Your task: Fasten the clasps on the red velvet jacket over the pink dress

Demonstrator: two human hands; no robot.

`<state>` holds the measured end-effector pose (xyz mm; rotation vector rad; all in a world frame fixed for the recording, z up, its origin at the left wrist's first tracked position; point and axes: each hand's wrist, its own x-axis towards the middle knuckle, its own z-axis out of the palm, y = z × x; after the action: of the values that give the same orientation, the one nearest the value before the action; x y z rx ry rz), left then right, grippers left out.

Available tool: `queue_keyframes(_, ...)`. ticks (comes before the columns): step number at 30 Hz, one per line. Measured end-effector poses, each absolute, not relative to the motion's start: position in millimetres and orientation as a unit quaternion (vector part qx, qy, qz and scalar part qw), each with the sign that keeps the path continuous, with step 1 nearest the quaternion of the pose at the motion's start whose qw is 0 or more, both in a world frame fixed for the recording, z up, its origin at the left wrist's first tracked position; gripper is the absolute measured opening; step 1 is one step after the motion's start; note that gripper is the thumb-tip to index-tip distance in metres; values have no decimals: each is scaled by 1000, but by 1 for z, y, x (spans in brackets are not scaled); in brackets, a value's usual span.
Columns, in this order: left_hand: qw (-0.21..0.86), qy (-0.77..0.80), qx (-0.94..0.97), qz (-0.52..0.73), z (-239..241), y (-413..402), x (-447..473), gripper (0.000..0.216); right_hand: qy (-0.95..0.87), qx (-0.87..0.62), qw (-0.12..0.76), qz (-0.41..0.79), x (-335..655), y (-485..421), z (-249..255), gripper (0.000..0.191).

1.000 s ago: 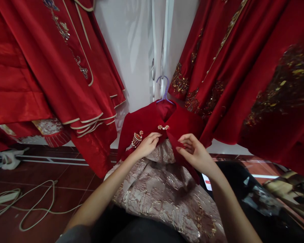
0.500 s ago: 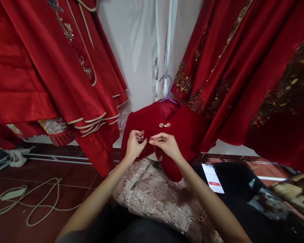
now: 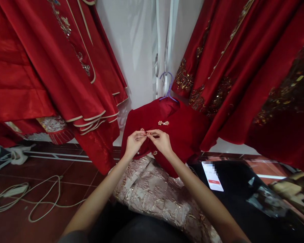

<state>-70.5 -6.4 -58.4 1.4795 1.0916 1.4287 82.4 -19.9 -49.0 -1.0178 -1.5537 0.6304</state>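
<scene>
A dark red jacket (image 3: pixel 184 130) lies on a purple hanger (image 3: pixel 169 89), over a pale pink brocade cloth (image 3: pixel 157 199). Across its front, near the collar, a pearl-and-gold clasp (image 3: pixel 163 123) is fastened. Below that, my left hand (image 3: pixel 134 143) pinches one side of a second pearl clasp (image 3: pixel 142 130) at the jacket's edge. Fingertip to fingertip with it, my right hand (image 3: pixel 162 141) pinches the other side. Fingers hide most of this clasp, so I cannot tell whether its halves are joined. Lower down, another pearl ornament (image 3: pixel 154 153) sits on the front edge, apart from its counterpart.
Red garments with trim (image 3: pixel 91 98) hang at the left, embroidered red ones (image 3: pixel 233 77) at the right. A phone (image 3: pixel 212 177) and a clear plastic bag (image 3: pixel 267 202) lie on a black surface (image 3: pixel 240 175). A pale cable (image 3: pixel 44 204) coils on the tiled floor (image 3: pixel 76 185).
My right hand has moved left, bringing the jacket's right front edge and its clasp half against my left fingertips. The gap between the hands has closed.
</scene>
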Motion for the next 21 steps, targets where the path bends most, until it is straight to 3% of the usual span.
queue_keyframes(13, 395, 438, 599, 542, -52, 0, -78, 28, -660, -449, 560, 221, 75, -19, -50, 19)
queue_keyframes(17, 401, 422, 647, 493, -49, 4, -85, 24, -660, -437, 550, 266, 80, -22, -50, 21)
queue_keyframes(21, 329, 419, 714, 455, -48, -7, -94, 23, -656, -416, 534, 334, 95, -38, -55, 23)
